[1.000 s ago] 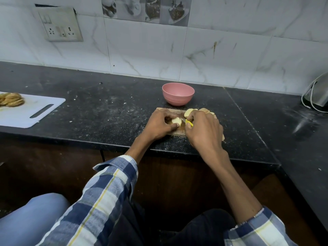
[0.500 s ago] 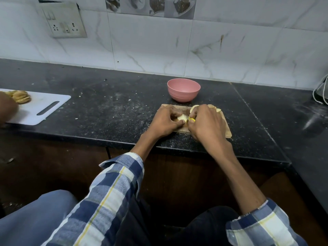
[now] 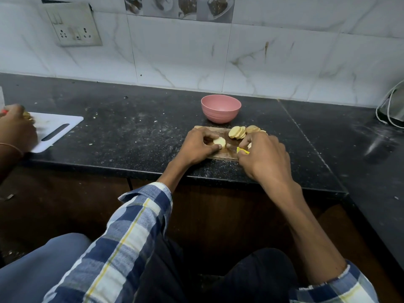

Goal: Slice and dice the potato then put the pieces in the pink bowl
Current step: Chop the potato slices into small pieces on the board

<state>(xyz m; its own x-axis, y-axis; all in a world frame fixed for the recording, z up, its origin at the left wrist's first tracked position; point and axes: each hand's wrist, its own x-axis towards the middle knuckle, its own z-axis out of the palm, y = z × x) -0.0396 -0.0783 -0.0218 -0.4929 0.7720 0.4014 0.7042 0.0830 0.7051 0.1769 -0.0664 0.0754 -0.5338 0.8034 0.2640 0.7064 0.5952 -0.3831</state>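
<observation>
A small wooden cutting board (image 3: 220, 132) lies near the counter's front edge. My left hand (image 3: 197, 145) pinches a pale potato piece (image 3: 219, 141) on the board between thumb and fingers. My right hand (image 3: 263, 155) grips a yellow-handled knife (image 3: 242, 150); only a bit of the handle shows and the blade is hidden. Several round potato slices (image 3: 239, 131) lean in a row at the board's far right. The pink bowl (image 3: 220, 108) stands just behind the board, nothing visible inside.
Another person's hand (image 3: 16, 127) works over a white cutting board (image 3: 56, 130) at the far left. A metal appliance with a white cable (image 3: 393, 108) sits at the far right. The black counter (image 3: 135, 125) is dusted with crumbs. A switch plate (image 3: 72, 27) hangs on the tiled wall.
My right hand has drawn away to the right from the held piece, uncovering the row of slices. Another person's hand has come in over the white board at left.
</observation>
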